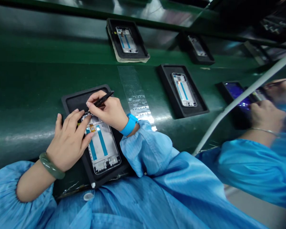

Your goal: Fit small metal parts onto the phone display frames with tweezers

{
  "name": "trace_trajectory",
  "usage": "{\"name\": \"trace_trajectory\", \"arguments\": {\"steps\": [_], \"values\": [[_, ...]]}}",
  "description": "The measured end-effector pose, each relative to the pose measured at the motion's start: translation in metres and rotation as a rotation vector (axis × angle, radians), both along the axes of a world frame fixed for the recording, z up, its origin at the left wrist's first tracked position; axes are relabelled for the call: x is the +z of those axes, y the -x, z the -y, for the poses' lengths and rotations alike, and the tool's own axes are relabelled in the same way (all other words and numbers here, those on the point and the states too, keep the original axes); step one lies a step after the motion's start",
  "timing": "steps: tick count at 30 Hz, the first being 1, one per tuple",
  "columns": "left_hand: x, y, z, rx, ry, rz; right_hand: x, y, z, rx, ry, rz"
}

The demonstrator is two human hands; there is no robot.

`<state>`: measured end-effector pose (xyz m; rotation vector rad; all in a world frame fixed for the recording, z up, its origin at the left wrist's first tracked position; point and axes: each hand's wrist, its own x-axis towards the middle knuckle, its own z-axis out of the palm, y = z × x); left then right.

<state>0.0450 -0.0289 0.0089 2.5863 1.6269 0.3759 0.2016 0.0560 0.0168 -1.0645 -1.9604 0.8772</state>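
In front of me an opened phone frame (102,146) lies in a black foam tray (72,98). Two blue strips run along its silvery inside, with a small orange flex cable (92,128) near its upper part. My right hand (108,109) pinches a black pen-like tool (104,98), probably tweezers, whose tip points at the phone's top edge and is mostly hidden by the fingers. My left hand (71,136) rests with spread fingers on the phone's upper left side, its fingertips close to the tool's tip.
More black trays holding phone frames stand farther back: one tray (143,56) beyond mine, another tray (201,109) to the right. A white cable (240,98) slants across the right side. Beyond it a co-worker's hands (267,116) handle a phone. Clear tape (135,90) lies on the green surface.
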Motion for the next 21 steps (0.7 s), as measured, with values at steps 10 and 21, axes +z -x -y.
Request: {"name": "trace_trajectory", "arguments": {"steps": [10,21], "values": [[-0.0002,0.0003,-0.0004,-0.002,-0.005,0.004,-0.0013,-0.0006,0.001,0.051,-0.054,0.03],[-0.0006,0.0006,-0.0007,0.006,-0.001,-0.007,-0.0027,0.0046,0.0008,0.005,-0.008,0.035]]}}
